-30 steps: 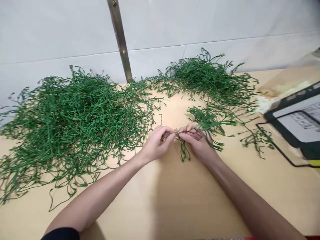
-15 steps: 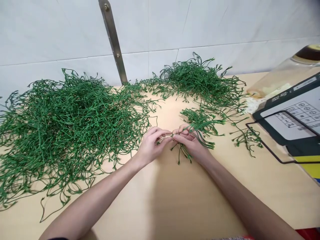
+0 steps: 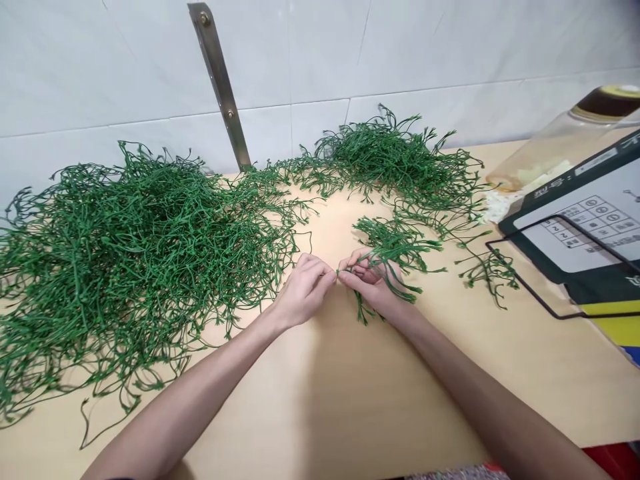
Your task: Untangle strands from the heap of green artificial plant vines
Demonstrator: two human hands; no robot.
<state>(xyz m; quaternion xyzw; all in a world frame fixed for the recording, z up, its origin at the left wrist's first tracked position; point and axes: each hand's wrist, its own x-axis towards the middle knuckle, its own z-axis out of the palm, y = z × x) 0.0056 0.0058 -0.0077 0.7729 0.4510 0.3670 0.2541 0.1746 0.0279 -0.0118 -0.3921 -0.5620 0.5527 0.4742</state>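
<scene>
Thin green stems with small forked tips, plastic-looking, are in and around my hands. My right hand [image 3: 375, 283] is closed around a few green stems [image 3: 407, 291], whose ends stick out to the right and below the palm. Thumb and index finger of my left hand [image 3: 306, 290] pinch together at the tip of a stem, meeting the right fingertips. What exactly lies in the left pinch is mostly covered by the fingers. Just beyond my right hand is a small bunch of stems [image 3: 393, 239]; I cannot tell whether it touches the hand.
A large tangled heap of stems [image 3: 150, 247] covers the table's left side. Another heap [image 3: 390, 157] lies at the back by the tiled wall. A metal bracket [image 3: 220, 87] stands against the wall. To the right are a clear jar [image 3: 555, 147], a black-framed box [image 3: 575, 233] and loose stems [image 3: 493, 273].
My left fingers have closed in more tightly at the stem, and both hands sit slightly further left in view. The whole scene has shifted a little left with the camera.
</scene>
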